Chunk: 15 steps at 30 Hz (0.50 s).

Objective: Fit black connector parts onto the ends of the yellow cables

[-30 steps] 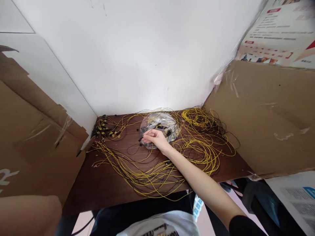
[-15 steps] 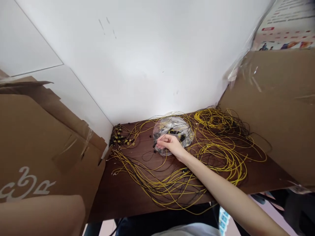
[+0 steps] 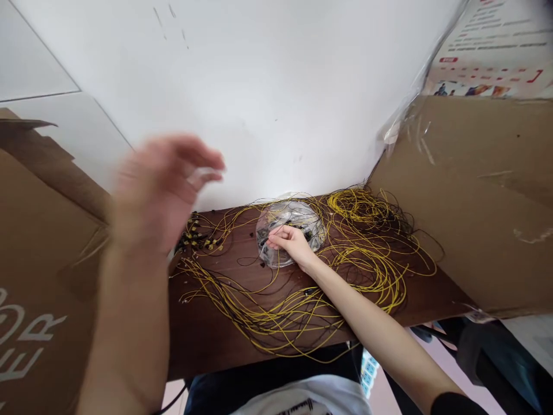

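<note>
My right hand [image 3: 287, 242] is closed in a pinch over a clear plastic bag [image 3: 317, 222] holding small black parts. Thin wire ends and a small dark piece show at its fingertips. Raised at the left, my left hand [image 3: 166, 184] is blurred, its fingers curled towards the thumb; whether it holds anything is unclear. Yellow and black wires [image 3: 259, 323] curve across the brown table [image 3: 203, 346] in front. Black and yellow connector ends [image 3: 201, 239] lie clustered at the table's left.
A cardboard box [image 3: 43, 248] stands at the left and another [image 3: 488, 202] at the right. A white wall [image 3: 268, 86] rises behind the table. Coiled yellow wires [image 3: 358, 204] lie at the back right.
My left hand has come up into view at the left, where only the forearm showed. My right hand stays over the bag, fingers still pinched. The view has shifted slightly.
</note>
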Tool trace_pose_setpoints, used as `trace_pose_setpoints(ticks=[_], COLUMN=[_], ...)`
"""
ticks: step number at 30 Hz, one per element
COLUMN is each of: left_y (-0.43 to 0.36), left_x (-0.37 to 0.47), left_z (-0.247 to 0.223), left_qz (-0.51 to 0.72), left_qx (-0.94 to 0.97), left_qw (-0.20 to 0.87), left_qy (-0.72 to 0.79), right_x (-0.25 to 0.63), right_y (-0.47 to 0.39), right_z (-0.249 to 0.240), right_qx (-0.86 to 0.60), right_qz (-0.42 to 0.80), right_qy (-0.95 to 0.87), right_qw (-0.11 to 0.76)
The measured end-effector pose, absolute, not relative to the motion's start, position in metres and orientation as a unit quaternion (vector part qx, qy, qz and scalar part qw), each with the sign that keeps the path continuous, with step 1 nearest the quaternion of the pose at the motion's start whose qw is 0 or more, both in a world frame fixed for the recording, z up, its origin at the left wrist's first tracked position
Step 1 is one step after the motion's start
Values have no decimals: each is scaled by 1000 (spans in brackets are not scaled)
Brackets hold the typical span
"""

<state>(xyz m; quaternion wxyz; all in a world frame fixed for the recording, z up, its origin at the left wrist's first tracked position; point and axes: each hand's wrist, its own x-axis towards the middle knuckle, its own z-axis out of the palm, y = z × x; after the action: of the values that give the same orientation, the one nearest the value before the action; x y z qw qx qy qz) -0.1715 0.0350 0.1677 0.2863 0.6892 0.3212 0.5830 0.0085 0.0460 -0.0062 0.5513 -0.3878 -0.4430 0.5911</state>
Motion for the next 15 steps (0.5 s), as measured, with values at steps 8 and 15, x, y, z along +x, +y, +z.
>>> trace_pose_setpoints(ticks=[8,15], left_y=[50,36], left_x=[-149,-150], left_z=[11,-9], left_qz=[380,392], left_qx=[765,766], left_qw=[255,244], left_qy=[453,448], right_x=[23,17], right_y=[54,49], right_z=[-9,-10], right_qx=[-410,-390], right_qz=[566,571], right_qy=[-443,-478], right_qw=[562,541])
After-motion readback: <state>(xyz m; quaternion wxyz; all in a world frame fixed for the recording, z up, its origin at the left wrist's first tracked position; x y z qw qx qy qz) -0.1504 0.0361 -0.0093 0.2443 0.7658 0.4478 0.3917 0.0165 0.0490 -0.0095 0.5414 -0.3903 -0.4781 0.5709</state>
